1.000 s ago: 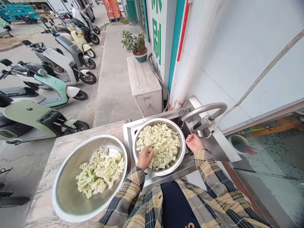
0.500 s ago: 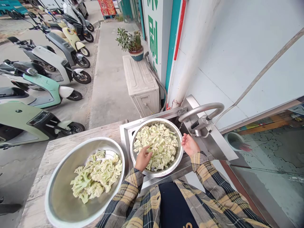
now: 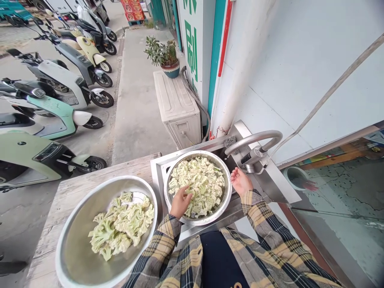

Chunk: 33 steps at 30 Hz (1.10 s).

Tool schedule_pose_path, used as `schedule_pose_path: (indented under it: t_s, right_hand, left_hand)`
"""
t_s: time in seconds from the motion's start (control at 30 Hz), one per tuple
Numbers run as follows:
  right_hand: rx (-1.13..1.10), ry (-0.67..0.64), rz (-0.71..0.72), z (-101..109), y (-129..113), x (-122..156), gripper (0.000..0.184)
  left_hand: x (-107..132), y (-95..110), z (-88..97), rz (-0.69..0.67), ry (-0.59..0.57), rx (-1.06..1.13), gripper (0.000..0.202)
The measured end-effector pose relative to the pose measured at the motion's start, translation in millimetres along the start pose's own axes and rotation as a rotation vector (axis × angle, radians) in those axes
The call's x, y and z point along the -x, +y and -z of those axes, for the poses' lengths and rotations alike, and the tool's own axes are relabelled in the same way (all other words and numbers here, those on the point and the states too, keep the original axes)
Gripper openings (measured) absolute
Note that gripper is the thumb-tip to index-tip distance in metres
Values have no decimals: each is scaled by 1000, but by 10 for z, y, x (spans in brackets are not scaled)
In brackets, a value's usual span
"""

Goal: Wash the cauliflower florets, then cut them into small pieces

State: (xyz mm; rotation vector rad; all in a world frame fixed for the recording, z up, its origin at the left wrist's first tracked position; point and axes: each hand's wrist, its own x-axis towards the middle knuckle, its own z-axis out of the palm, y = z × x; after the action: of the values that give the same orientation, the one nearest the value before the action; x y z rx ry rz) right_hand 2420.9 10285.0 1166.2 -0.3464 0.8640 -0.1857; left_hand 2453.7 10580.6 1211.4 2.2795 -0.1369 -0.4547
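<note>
A round metal basin [image 3: 207,221] full of cauliflower florets [image 3: 207,182] in water sits in the steel sink. My left hand [image 3: 180,202] is over its near left side, thumb and fingers apart, fingertips at the florets; I see nothing held. At the basin's right rim is my right hand [image 3: 241,182], palm turned up with fingers loosely curled and nothing visible in it. On the left, a bigger metal bowl [image 3: 76,244] holds more cut cauliflower [image 3: 123,228].
A curved faucet [image 3: 258,136] rises behind my right hand, with drops falling under its spout. A steel scrubber [image 3: 230,141] lies at the sink's back edge. The large bowl stands on a wooden table [image 3: 54,208]. Beyond are an outdoor air-conditioner unit [image 3: 177,100], a potted plant [image 3: 171,69] and parked scooters [image 3: 57,112].
Both hands stay nearly where they were beside the basin. The whole view has shifted very slightly; the florets look almost unchanged.
</note>
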Motion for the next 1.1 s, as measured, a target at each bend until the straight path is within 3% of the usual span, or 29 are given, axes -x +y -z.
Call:
schedule_pose_path:
  t_s: [0.47,0.7,0.83,1.03,1.1]
  right_hand:
    - [50,-23,61,21,12,30,8]
    - [211,-111,44,-97,235,252,5]
    - [648,-278,99,-91,404,356,17]
    - [1513,-666,417,16,421,330,52]
    - [1715,-702,473,-17,465,291,65]
  left_hand:
    - [12,20,0,19,-6,-16,45]
    - [6,14,-23,44,-2,-2,45]
    - [16,-31,-14,-2,50,12,42]
    - [89,-192,152,10,141,-48,32]
    - [130,-250,187,41,143,-82,26]
